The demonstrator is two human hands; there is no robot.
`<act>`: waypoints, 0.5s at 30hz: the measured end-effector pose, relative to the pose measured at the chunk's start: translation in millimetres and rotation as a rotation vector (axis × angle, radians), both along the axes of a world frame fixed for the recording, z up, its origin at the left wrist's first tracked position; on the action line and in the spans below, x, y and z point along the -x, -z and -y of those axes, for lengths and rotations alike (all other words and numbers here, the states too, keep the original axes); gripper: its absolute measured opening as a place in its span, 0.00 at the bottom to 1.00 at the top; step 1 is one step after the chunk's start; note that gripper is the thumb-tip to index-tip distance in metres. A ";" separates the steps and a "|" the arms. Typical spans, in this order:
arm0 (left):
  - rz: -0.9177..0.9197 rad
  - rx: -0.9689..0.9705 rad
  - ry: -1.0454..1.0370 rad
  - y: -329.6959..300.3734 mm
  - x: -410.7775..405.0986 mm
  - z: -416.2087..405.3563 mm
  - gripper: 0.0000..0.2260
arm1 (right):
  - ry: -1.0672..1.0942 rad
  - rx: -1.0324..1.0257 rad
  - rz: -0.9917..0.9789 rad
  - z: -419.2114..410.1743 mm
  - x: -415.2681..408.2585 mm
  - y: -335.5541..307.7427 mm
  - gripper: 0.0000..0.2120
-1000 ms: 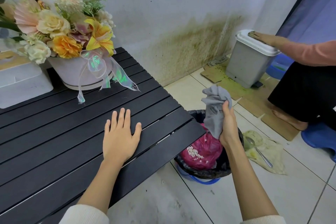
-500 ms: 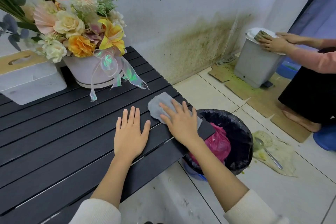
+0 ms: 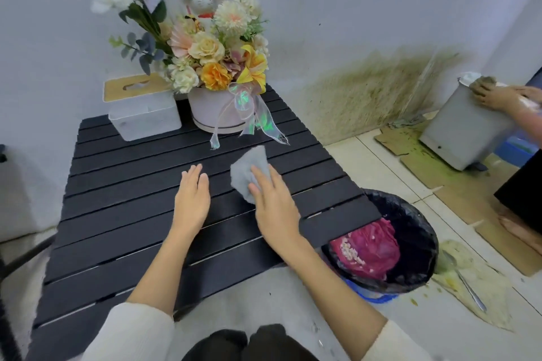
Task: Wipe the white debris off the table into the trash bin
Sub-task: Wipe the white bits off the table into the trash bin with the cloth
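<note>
Tabletop (image 3: 123, 208): I see black slats running side to side, with the near right corner overhanging the bin.
Left hand (image 3: 192, 199): I have it palm down on the middle slats, fingers straight and together, holding nothing.
Right hand (image 3: 274, 205): just right of the left hand, palm down, fingers extended and pressing on the cloth; I see no curl round it.
Grey cloth (image 3: 247, 173): crumpled and flat on the slats, its near right part under my right fingers, the rest showing ahead and to the left of them.
White debris (image 3: 349, 252): I can make out a cluster of small white bits lying on the pink bag inside the bin; I cannot make out any on the slats.
Trash bin (image 3: 422, 231): round, lined in black, standing on the floor against the tabletop's near right corner.
Pink bag (image 3: 378, 249): crumpled in the bin, left of centre.
Flower arrangement (image 3: 217, 61): in a pale round box with an iridescent ribbon, at the far edge.
Tissue box (image 3: 143, 108): white with a wooden lid, touching or just beside the flower box on its left.
Second person's hand (image 3: 498, 94): on the lid of a small grey bin (image 3: 460, 132) by the stained wall, well apart from me.
Spoon (image 3: 466, 284): lying on a soiled sheet on the floor, right of the trash bin.
</note>
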State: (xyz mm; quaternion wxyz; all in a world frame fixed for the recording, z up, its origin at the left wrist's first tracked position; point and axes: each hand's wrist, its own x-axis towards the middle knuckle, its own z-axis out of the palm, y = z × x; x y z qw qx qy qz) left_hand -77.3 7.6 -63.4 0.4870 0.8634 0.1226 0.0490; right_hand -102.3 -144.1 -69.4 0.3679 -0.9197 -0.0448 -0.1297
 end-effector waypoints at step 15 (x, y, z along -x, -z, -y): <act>0.073 -0.210 0.214 29.2 8.3 -15.8 0.21 | -0.058 0.495 -0.236 -22.4 -114.5 30.0 0.27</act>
